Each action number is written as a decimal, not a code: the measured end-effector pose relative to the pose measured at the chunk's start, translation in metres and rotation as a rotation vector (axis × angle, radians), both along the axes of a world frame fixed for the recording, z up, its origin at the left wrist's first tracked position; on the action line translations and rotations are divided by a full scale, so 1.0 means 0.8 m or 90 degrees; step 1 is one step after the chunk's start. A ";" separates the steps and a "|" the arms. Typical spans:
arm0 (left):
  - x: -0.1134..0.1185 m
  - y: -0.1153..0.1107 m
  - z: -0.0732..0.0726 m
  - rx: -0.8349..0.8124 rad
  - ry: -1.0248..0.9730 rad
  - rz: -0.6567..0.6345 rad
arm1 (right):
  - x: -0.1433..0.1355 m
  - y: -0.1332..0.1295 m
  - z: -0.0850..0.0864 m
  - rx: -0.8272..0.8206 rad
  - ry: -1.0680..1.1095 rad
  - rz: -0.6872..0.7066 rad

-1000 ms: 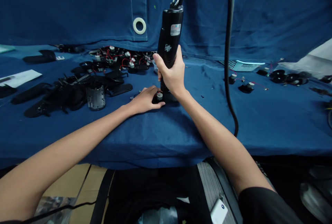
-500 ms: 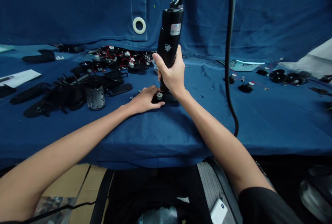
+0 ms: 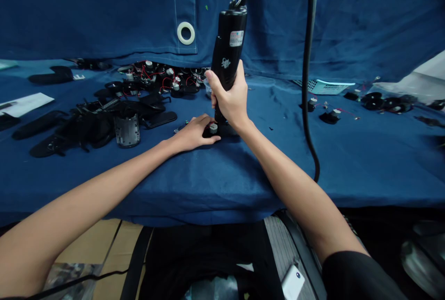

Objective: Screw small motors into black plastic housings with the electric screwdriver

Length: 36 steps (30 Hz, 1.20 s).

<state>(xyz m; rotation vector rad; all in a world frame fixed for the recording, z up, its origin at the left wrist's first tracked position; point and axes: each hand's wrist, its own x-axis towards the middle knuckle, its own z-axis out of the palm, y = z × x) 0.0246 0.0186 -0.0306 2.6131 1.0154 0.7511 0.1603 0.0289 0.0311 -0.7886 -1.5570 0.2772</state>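
Right hand (image 3: 233,99) grips driver (image 3: 227,54) by lower half; likely stiff, heavyish, best held there. Left hand (image 3: 194,134) steadies motor piece (image 3: 213,128) between thumb and fingers; probably light, fragile.

The right hand (image 3: 232,101) grips a black tool (image 3: 228,49).

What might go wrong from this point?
The right hand grips the black tool close to the left hand; a slip might strike it.
The grey cylinder beside the tool's lower end might get knocked.
The black cable hanging near the right forearm might snag.
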 end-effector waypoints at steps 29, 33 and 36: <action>-0.001 0.002 -0.001 -0.010 -0.013 -0.003 | -0.001 0.000 0.001 0.012 -0.007 -0.012; -0.001 0.004 -0.003 -0.004 -0.009 0.001 | 0.000 0.003 -0.001 0.025 -0.022 -0.027; -0.001 0.004 -0.003 -0.003 -0.005 0.003 | 0.000 0.004 -0.002 0.017 -0.014 -0.014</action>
